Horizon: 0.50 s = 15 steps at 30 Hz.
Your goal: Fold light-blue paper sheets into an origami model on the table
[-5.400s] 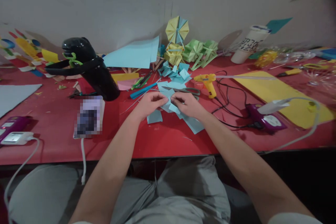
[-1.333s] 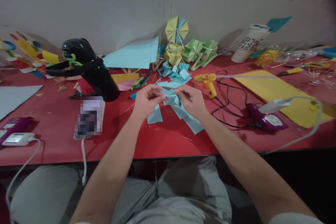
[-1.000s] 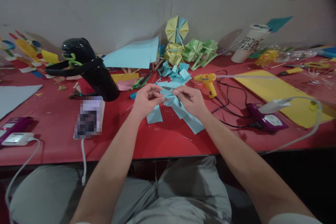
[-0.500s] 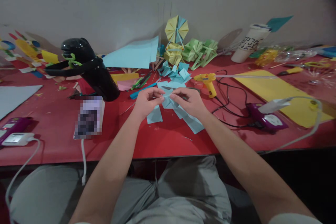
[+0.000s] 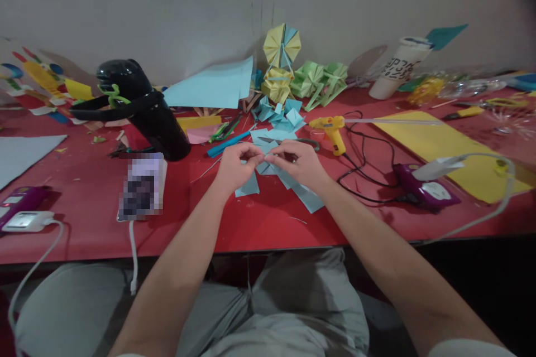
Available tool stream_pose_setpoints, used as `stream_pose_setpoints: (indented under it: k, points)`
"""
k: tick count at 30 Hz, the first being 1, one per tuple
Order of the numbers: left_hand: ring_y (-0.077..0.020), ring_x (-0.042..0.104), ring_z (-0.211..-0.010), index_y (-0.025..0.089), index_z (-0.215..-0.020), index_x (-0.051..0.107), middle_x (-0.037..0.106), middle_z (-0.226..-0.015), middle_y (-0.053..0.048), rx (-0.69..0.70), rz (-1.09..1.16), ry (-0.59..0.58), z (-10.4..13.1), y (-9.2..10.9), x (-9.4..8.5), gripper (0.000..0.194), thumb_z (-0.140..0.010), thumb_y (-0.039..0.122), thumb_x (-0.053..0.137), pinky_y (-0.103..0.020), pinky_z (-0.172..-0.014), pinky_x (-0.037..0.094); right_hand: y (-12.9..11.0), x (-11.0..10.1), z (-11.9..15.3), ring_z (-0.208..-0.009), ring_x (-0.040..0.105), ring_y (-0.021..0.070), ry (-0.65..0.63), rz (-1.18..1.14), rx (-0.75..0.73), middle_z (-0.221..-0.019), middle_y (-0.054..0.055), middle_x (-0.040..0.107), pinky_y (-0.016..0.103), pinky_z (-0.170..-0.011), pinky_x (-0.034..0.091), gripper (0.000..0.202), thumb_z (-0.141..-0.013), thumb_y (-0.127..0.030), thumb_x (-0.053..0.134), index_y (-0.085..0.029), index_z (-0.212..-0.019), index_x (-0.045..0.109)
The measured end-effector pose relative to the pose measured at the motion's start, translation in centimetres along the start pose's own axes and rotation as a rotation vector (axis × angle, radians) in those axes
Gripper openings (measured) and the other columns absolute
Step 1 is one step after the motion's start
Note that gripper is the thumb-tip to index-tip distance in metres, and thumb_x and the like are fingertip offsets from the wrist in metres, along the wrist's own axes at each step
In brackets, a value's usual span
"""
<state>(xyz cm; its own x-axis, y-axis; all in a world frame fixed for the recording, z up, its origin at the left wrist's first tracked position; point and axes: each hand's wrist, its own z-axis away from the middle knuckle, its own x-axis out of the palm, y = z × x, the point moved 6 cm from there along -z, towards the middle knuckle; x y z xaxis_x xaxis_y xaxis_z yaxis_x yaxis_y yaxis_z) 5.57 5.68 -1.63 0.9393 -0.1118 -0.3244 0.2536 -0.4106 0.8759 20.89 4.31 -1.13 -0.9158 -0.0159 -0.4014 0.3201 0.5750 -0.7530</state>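
Observation:
My left hand (image 5: 238, 166) and my right hand (image 5: 299, 163) meet fingertip to fingertip over the red table. Both pinch a small piece of light blue paper (image 5: 267, 157), mostly hidden by the fingers. Beneath and around them lie loose blue paper pieces (image 5: 309, 197), one of them a square (image 5: 248, 186) by my left wrist. Just beyond my fingers rests a pair of scissors (image 5: 312, 143), partly covered by my right hand. Small folded blue paper pieces (image 5: 288, 117) are heaped farther back, in front of a yellow and blue folded paper model (image 5: 281, 47).
On the right are a yellow glue gun (image 5: 333, 133) with a black cord, a purple power strip (image 5: 427, 187) and a yellow sheet (image 5: 456, 150). To the left stand a black tumbler (image 5: 161, 128) and a phone (image 5: 143, 187). A white cup (image 5: 397, 70) leans at the back.
My fingertips have come together, and the paper between them now shows less. My left hand has shifted slightly right. The things on the table stay put.

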Motion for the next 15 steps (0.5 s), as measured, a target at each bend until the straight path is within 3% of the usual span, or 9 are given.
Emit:
stream_pose_setpoints:
  k: [4, 8, 11, 15]
  points:
    - [-0.0125, 0.058, -0.063, 0.016, -0.072, 0.065, 0.065, -0.067, -0.002, 0.049, 0.000, 0.009, 0.1, 0.4, 0.0, 0.010, -0.075, 0.025, 0.068, -0.027, -0.062, 0.048, 0.5, 0.3, 0.3, -0.047, 0.044, 0.0085, -0.028, -0.055, 0.104, -0.050, -0.005, 0.052, 0.025, -0.049, 0.037, 0.026, -0.083, -0.044, 0.066, -0.018, -0.085, 0.071]
    - [-0.0149, 0.062, -0.076, 0.018, -0.074, 0.065, 0.067, -0.079, -0.004, 0.062, 0.051, 0.008, -0.1, 0.4, 0.0, 0.015, -0.077, 0.032, 0.068, -0.029, -0.071, 0.051, 0.3, 0.2, 0.2, -0.055, 0.058, 0.0109, -0.011, -0.173, 0.108, -0.063, 0.000, 0.064, 0.025, -0.054, 0.046, 0.026, -0.085, -0.044, 0.063, -0.018, -0.085, 0.068]
    - [-0.0179, 0.063, -0.094, 0.018, -0.080, 0.064, 0.067, -0.101, -0.007, 0.008, 0.106, 0.095, -0.3, -0.5, -0.6, 0.018, -0.074, 0.034, 0.071, -0.033, -0.082, 0.051, 0.4, -0.1, 0.0, -0.059, 0.061, 0.0121, 0.050, -0.204, 0.124, -0.068, 0.001, 0.065, 0.026, -0.058, 0.050, 0.028, -0.082, -0.047, 0.065, -0.019, -0.079, 0.065]
    - [-0.0202, 0.062, -0.101, 0.018, -0.098, 0.060, 0.064, -0.112, -0.010, -0.080, 0.171, 0.146, -0.4, -1.6, -0.9, 0.037, -0.068, 0.031, 0.077, -0.034, -0.083, 0.052, 1.3, 0.2, 0.0, -0.062, 0.063, 0.0133, 0.022, -0.275, 0.182, -0.065, -0.002, 0.062, 0.029, -0.063, 0.053, 0.030, -0.079, -0.048, 0.068, -0.021, -0.087, 0.056]
